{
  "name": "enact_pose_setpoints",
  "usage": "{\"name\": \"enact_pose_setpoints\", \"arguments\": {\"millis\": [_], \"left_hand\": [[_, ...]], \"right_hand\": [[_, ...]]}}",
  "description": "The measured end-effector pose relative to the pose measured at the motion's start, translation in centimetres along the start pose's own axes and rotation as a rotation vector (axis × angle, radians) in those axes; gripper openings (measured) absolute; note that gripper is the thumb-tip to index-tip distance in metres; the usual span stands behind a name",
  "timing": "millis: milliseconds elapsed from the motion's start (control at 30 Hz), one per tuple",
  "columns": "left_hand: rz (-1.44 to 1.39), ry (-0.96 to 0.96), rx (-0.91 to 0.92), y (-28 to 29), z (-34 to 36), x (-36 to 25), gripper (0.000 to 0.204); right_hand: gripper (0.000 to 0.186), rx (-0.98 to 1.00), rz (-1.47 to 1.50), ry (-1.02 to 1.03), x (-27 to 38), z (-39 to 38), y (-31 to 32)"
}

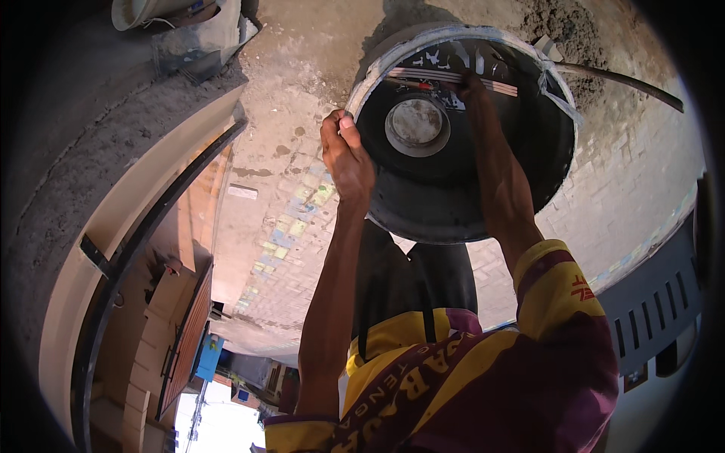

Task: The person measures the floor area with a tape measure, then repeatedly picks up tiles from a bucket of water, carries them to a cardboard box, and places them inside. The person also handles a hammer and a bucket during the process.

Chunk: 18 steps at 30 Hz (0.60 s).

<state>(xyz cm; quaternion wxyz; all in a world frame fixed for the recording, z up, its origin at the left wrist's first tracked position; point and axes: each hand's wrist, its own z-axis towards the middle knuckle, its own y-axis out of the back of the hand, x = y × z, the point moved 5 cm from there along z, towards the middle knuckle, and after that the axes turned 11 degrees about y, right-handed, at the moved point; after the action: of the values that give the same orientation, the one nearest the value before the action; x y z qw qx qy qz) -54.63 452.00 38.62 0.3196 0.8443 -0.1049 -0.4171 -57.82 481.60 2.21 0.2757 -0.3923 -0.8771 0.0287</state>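
A large round black tub (453, 215) with a pale, crusted rim stands tilted in front of my legs. My left hand (347, 158) is closed over the left side of its rim, thumb on top. My right hand (471, 89) reaches inside, its fingers dark in shadow and closed at a long striped bar (498, 87). A thin tool with a red part (421, 84) lies against the bar, left of that hand. Below them in the tub sits a small round container (418, 124) with a greyish inside. Wet pale smears mark the tub's far inner wall.
A dark hose or rod (627, 77) runs from the tub's right rim over a heap of wet mortar or sand (566, 34). Upper left stand a bucket (140, 11) and a grey, dirty container (198, 41). A small pale block (242, 192) lies on the ground, near a low wall (143, 181).
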Motion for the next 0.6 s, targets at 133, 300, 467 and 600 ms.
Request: {"name": "enact_pose_setpoints", "arguments": {"millis": [133, 300, 467, 600], "left_hand": [[0.008, -0.019, -0.042, 0.4, 0.0, 0.3, 0.037], [-0.004, -0.021, -0.025, 0.3, 0.0, 0.0, 0.037], [-0.004, 0.037, -0.038, 0.8, 0.0, 1.0, 0.038], [-0.025, 0.015, -0.003, -0.3, 0.2, -0.7, 0.037]], "right_hand": [[0.031, -0.028, -0.005, -0.063, -1.0, -0.8, -1.1], [0.027, -0.236, -0.091, -0.042, -0.5, 0.2, -0.5], [0.046, 0.018, -0.427, 0.143, -1.5, -4.2, -1.5], [0.057, 0.152, -1.183, 0.659, 2.1, -9.3, 1.0]]}}
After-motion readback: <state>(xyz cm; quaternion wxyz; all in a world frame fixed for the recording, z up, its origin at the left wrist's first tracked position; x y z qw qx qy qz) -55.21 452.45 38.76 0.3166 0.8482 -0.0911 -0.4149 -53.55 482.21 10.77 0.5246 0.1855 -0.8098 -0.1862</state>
